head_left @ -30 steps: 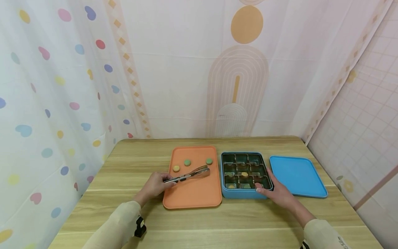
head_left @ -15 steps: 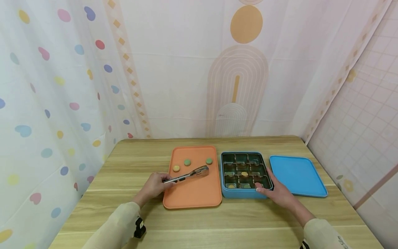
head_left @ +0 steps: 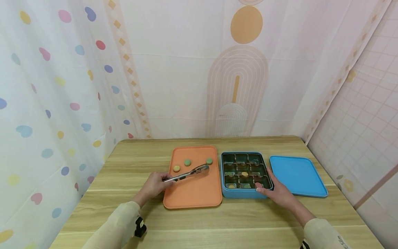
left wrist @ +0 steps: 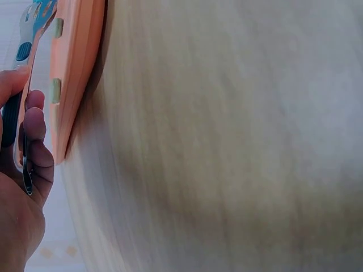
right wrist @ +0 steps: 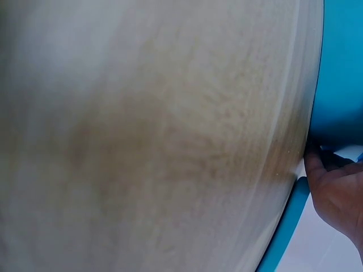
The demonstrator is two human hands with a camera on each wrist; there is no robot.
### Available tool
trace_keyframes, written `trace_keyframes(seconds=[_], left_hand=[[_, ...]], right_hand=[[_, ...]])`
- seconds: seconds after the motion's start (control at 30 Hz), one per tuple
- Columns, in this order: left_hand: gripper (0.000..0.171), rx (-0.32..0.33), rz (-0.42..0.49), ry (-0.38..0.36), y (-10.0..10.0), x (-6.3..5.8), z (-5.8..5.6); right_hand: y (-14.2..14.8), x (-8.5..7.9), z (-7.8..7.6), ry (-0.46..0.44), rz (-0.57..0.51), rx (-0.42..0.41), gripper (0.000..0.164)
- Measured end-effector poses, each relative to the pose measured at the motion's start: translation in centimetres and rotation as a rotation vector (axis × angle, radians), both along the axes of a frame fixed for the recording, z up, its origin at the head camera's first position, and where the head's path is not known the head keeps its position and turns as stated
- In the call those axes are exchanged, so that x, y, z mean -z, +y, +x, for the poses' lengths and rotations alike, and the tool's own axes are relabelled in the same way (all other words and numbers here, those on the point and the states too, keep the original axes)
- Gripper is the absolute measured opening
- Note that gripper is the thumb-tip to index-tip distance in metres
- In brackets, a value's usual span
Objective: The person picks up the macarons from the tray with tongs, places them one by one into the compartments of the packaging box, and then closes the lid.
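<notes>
Orange and flat, a tray [head_left: 196,195] lies on the wooden table [head_left: 192,224], and on it we see one yellow round sweet [head_left: 176,168] and two green round sweets [head_left: 187,162]. Our left hand [head_left: 155,185] reaches over the tray's left edge, thumb and curled fingers pinching metal tongs [head_left: 186,175]; their head slants toward the right-hand green sweet, and we cannot tell whether it touches. Beside the tray stands a blue box [head_left: 242,194] with nine dark compartments. A yellow piece [head_left: 244,174] sits in the central one, with more coloured pieces in the middle and front rows. Our right hand [head_left: 280,194] clasps the box's front right corner, thumb on the front rim, fingers along the side. Right of it lies a flat blue lid [head_left: 298,176].
</notes>
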State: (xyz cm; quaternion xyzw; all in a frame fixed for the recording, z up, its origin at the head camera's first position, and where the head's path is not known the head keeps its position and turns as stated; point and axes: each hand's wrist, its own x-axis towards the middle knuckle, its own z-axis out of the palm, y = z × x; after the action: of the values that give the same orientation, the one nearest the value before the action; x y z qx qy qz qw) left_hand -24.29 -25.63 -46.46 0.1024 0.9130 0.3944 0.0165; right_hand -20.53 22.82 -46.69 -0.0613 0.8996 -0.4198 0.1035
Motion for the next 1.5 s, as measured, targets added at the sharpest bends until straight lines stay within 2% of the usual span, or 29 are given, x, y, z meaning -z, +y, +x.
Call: trace_keyframes(seconds=[0.3,0.53,0.93,1.17,1.5], left_hand=[[0.007,-0.006,-0.003,0.016,0.4,-0.7,-0.2],[0.008,-0.015,-0.003,-0.002,0.7,-1.2,-0.4],[0.01,0.02,-0.013,0.043,1.7,-2.1,-1.2],[0.01,0.048,0.014,0.023,2.6,-2.9,-1.7],[0.012,0.063,0.044,0.012,4.8,-3.6,-2.2]], right_hand=[[0.2,0.3,-0.1,0.005,0.007,0.007,0.104],[0.1,0.2,-0.1,0.001,0.009,0.004,0.104],[0.0,0.0,-0.1,0.008,-0.001,-0.006,0.104],[0.0,-0.1,0.0,0.004,-0.001,-0.006,0.105],[0.0,0.0,0.0,0.003,0.008,-0.006,0.105]])
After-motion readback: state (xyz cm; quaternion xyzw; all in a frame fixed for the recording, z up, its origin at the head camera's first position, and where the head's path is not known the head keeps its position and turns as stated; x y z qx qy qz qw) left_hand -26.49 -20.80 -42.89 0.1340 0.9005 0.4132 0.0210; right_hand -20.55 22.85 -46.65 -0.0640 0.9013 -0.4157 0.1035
